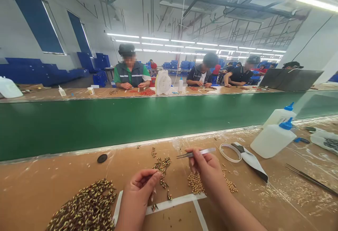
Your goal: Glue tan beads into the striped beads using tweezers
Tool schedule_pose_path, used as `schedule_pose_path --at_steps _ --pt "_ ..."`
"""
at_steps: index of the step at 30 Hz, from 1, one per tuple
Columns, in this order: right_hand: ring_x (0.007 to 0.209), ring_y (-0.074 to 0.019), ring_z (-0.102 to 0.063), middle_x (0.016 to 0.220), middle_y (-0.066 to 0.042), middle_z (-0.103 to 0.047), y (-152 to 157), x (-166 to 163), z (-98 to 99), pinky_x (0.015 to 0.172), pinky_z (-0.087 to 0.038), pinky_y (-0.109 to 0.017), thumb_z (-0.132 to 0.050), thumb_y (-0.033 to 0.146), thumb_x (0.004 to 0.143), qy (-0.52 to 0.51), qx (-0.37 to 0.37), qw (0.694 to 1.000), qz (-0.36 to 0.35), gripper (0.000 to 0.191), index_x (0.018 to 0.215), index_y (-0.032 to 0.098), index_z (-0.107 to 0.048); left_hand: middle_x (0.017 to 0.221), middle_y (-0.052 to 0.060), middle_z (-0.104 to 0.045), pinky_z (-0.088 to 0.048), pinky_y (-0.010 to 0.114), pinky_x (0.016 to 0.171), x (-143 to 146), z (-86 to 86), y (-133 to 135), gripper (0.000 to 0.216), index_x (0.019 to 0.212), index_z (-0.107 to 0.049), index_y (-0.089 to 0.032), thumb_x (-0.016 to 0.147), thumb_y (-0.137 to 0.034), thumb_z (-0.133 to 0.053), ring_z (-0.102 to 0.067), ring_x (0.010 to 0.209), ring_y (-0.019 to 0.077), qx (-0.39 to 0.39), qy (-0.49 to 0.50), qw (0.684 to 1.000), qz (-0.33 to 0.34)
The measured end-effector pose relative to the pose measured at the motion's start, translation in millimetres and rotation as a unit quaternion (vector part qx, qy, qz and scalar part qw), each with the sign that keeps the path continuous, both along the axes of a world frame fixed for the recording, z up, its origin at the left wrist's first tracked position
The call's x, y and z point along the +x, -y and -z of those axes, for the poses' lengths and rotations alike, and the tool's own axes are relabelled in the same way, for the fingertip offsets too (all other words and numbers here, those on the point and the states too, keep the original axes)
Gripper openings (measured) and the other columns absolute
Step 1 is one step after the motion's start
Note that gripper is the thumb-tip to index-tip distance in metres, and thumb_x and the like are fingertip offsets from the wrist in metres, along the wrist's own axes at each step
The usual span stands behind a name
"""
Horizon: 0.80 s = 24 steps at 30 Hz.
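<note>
My right hand [207,167] is closed around metal tweezers [208,151], their tips pointing left above the table. My left hand [142,187] pinches something between thumb and fingertips, too small and hidden to name. Just beyond the left fingers lies a loose cluster of small brown-and-yellow pieces [161,164]. A large heap of similar pieces [84,206] covers the table at the lower left. Small tan bead-like pieces [195,183] are piled beneath my right hand, partly hidden by it. White tape strips [182,202] mark the tabletop between my forearms.
Right of my hand lie a tape roll [230,153], a second pair of tweezers [311,178] and a blue-capped white bottle [273,139]. A black disc [102,158] rests at left. Beyond runs a green conveyor belt [105,122], with several co-workers seated across it.
</note>
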State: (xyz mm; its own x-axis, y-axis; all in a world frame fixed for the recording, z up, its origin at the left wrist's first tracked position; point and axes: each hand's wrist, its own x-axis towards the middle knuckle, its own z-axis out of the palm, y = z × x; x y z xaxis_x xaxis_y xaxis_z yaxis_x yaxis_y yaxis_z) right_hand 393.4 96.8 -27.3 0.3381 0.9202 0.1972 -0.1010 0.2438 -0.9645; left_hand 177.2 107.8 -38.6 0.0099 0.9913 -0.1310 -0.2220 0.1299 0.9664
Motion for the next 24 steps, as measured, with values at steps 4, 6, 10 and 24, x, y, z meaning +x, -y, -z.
schedule_pose_path --at_steps 4,6,10,24 --pt "0.063 -0.0172 -0.055 0.066 -0.004 -0.06 4 26 -15.1 0.059 -0.04 -0.028 -0.051 0.078 0.102 0.254 -0.002 0.966 0.04 0.069 0.079 0.017 -0.073 0.071 0.003 -0.073 -0.039 0.02 0.045 -1 -1.9 -1 0.055 0.087 -0.082 -0.017 0.06 -0.061 -0.1 -0.05 0.049 0.0092 -0.013 -0.013 0.999 0.037" --pt "0.063 -0.0179 -0.056 0.065 -0.004 -0.061 6 28 -16.6 0.061 -0.038 -0.029 -0.044 0.071 0.108 0.37 -0.005 0.929 -0.003 0.067 0.074 0.018 -0.069 0.078 0.005 -0.077 -0.041 0.02 0.046 -1 -4.5 0 0.054 0.089 -0.082 -0.017 0.063 -0.062 -0.099 -0.05 0.05 0.009 -0.005 -0.017 0.999 0.042" --pt "0.063 -0.0156 -0.055 0.066 -0.001 -0.061 10 12 -11.4 0.062 -0.038 -0.028 -0.046 0.057 0.112 0.398 0.012 0.91 -0.115 0.058 0.073 0.019 -0.063 0.087 0.009 -0.081 -0.042 0.021 0.047 -2 -7.4 1 0.06 0.094 -0.082 -0.017 0.065 -0.067 -0.095 -0.051 0.05 0.0094 0.004 -0.019 0.999 0.045" --pt "0.069 -0.0159 -0.06 0.074 -0.002 -0.068 14 -10 -4.0 0.067 -0.044 -0.028 -0.056 0.035 0.11 0.403 0.027 0.893 -0.197 0.035 0.084 0.018 -0.072 0.088 0.008 -0.078 -0.041 0.021 0.048 -2 -5.5 2 0.054 0.099 -0.082 -0.018 0.08 -0.069 -0.085 -0.05 0.051 0.0089 0.036 -0.036 0.997 0.064"
